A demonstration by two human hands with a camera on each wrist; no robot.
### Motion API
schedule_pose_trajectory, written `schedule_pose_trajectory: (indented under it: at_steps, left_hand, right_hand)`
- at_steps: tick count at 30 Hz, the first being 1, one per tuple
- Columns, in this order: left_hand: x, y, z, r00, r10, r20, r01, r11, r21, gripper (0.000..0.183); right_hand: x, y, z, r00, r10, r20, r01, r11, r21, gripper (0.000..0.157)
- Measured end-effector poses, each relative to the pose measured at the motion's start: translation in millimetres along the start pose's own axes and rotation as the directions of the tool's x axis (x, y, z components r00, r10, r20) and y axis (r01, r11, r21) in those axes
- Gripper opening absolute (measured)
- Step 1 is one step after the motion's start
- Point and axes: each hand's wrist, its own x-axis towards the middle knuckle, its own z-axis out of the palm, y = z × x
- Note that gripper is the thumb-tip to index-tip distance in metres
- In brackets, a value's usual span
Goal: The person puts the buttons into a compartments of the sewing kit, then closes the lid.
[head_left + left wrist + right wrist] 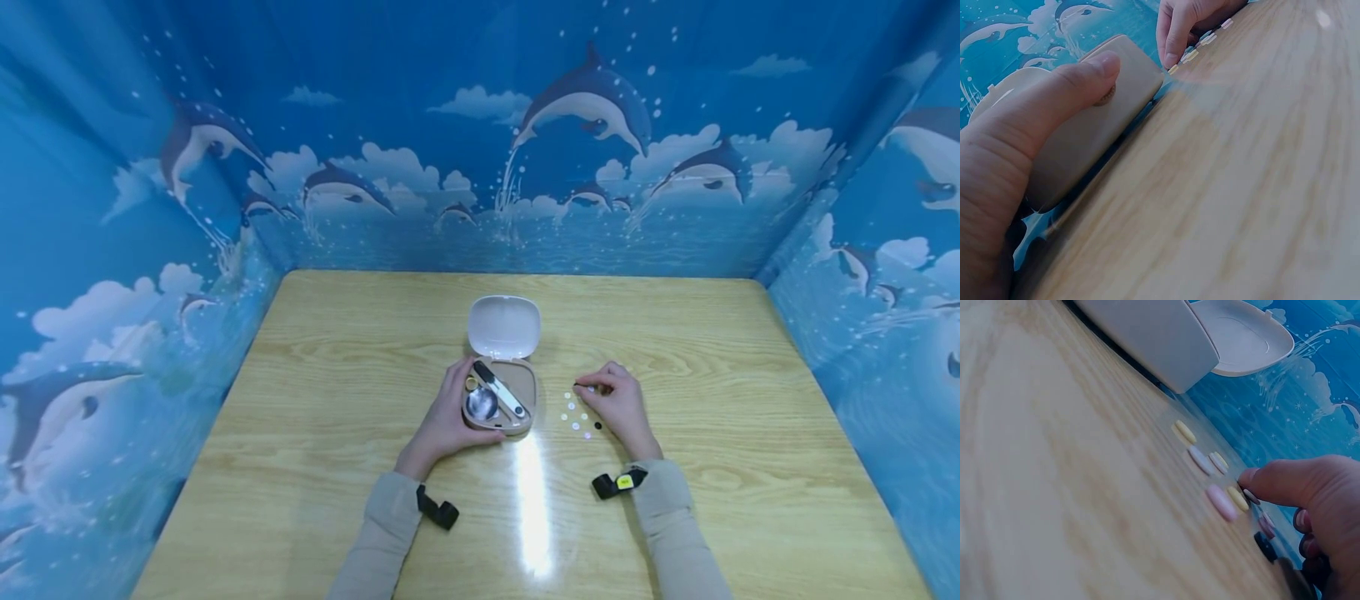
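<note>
An open beige sewing-kit case [530,392] stands near the middle of the table, its pale lid [504,327] tipped back. My left hand [448,421] grips the case from the left, thumb on its front wall. In the case lie a slim white-and-black tool [504,393], a shiny round metallic piece [482,404] and a small gold ring-like piece [471,383]. To the right, my right hand [618,406] pinches a small dark button at its fingertips, low over the table. Several small buttons, white, yellowish and a pink one [1221,502], lie beside it, with a black button [1265,547].
The wood-grain table [337,333] carries the case and the loose buttons. Blue dolphin-print curtains [420,167] enclose its back and sides. A black camera [447,515] is strapped to the left wrist, and another camera [603,487] to the right.
</note>
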Motion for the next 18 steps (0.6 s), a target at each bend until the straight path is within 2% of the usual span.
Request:
schedule_pose_trajectory:
  at_steps: [18]
  left_hand:
    - [-0.5,1.2,-0.1,1.000,-0.017,0.003,0.017,1.000,-0.009,0.136]
  right_hand:
    - [-1.9,-4.0,-0.8,1.000,-0.006,-0.001,0.006,0.999,-0.039,0.009]
